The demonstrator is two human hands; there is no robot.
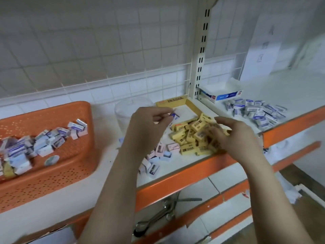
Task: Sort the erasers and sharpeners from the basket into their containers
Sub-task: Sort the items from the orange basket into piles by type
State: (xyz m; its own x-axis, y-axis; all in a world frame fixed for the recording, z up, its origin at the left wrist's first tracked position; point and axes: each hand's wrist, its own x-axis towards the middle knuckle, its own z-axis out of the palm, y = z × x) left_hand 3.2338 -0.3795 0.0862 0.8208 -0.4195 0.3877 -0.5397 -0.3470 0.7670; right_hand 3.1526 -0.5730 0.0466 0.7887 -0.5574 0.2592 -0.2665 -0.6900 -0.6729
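Pastel sharpeners [154,164] lie loose at the shelf front, not yet binned. Right hand [233,136] has curled fingers down in the yellow erasers [191,136], probably gathering; grip blurred, can't tell. Left hand [149,124] pinches one small blue-white piece [174,115] above the yellow box [175,101], likely for dropping. Orange basket [52,173] at left, unsorted stock inside.

Hands over a shelf: left [149,120] pinching a white eraser [174,115], right [233,136] on yellow erasers [191,136].
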